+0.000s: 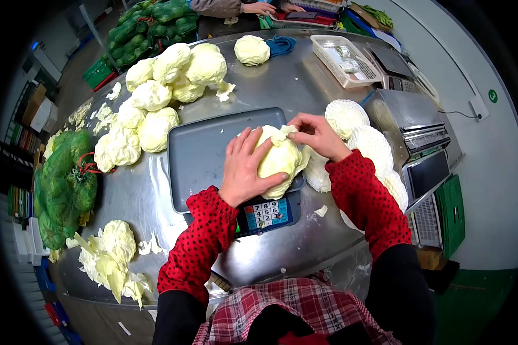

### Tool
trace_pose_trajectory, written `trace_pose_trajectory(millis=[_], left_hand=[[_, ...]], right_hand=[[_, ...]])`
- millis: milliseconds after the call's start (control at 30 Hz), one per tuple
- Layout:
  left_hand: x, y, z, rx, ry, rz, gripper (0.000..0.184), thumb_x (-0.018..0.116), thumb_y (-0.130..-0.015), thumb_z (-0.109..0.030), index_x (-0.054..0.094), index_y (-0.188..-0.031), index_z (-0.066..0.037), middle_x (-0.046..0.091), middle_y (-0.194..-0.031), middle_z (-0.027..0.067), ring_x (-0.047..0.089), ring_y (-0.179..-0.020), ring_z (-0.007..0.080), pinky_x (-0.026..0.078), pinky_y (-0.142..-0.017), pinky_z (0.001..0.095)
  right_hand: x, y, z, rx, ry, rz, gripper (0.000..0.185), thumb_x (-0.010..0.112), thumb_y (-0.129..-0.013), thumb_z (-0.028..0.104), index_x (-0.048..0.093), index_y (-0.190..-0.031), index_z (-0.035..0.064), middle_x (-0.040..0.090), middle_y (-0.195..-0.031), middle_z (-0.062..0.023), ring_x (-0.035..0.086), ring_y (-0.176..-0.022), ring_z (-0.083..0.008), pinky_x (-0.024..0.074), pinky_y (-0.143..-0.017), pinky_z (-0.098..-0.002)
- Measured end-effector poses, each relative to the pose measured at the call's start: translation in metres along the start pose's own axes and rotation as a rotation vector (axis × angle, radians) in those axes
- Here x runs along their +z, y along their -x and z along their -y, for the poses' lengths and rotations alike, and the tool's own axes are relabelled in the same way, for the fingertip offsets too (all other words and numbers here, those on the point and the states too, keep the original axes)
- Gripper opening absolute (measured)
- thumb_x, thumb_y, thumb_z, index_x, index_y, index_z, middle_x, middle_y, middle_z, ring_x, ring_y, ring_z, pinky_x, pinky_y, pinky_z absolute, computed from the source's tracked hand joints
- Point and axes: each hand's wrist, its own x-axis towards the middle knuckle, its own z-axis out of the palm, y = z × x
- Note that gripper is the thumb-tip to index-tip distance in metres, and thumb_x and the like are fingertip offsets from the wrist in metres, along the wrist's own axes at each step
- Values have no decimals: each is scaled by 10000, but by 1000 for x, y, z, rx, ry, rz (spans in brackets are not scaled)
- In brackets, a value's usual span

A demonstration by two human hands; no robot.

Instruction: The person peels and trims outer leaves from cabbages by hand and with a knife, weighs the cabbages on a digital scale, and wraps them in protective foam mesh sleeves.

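Note:
A pale cabbage rests over the right part of the scale's grey tray. My left hand grips its left side, fingers spread over the top and thumb along the near side. My right hand pinches a cabbage leaf at the upper right of the head. Below the tray, the scale's keypad is partly covered by my left wrist. Beside my right forearm sit several white net-covered heads, some hidden behind the sleeve.
Bare cabbages are piled at the left, and loose leaves lie near left. A green net sack stands at the left edge. At the back right are a white basket and a metal machine. Another person's hands show at the top.

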Motion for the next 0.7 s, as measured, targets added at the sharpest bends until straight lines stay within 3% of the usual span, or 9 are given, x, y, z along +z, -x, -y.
trace_pose_trajectory(millis=[100,200,333,467,533,600,633,700], left_hand=[[4,7,-11,64,9,37,587,743,-698,-388,613,-1188,-92,497,-1351,148,402,-1291,380,294,-1054,508],[6,8,-19,87,34,74,557,740,-708,-350,615,-1182,-86,508,-1345,123,410,-1288,360,293,-1060,500],[4,9,-30,51,79,47,546,761,-654,-222,592,-1148,-58,539,-1286,111,446,-1248,335,333,-1042,452],[2,3,-48,64,100,20,576,768,-608,-167,578,-1136,-38,562,-1196,122,496,-1157,325,378,-976,434],[2,1,-53,48,-24,60,619,777,-567,-147,575,-1139,-20,566,-1091,127,523,-1050,319,405,-894,419],[6,-1,-61,44,-96,116,637,788,-550,-153,575,-1134,-15,559,-1080,128,521,-1033,316,405,-873,415],[6,-2,-63,32,-172,165,654,799,-533,-158,576,-1130,-9,551,-1069,129,519,-1016,313,404,-853,411],[-1,-5,-68,-25,-201,156,676,812,-516,-168,576,-1129,-6,544,-1077,129,514,-1024,312,401,-856,408]], right_hand=[[5,27,-5,-142,73,-176,135,672,-825,119,579,-840,22,626,-902,-8,570,-777,-93,429,-706,-209],[3,47,-3,238,-226,-29,137,688,-813,119,588,-822,26,614,-794,-11,586,-735,-95,476,-659,-237],[12,78,-6,233,-204,-194,103,684,-812,58,618,-875,11,581,-767,14,574,-718,-67,471,-641,-213],[39,94,0,75,-281,-307,123,697,-800,37,617,-889,10,575,-784,38,549,-719,-36,463,-660,-203],[44,91,-12,105,-306,-289,137,705,-786,36,613,-884,10,592,-852,11,563,-770,-58,480,-690,-223],[49,84,-16,-161,116,-414,205,717,-769,56,601,-932,12,596,-955,-32,576,-844,-106,496,-705,-253],[51,83,-14,39,-116,-367,309,751,-737,109,584,-981,19,577,-1012,-65,577,-898,-159,504,-705,-282],[50,83,-3,26,36,-348,351,767,-721,135,579,-994,20,574,-996,-69,577,-889,-168,505,-707,-285]])
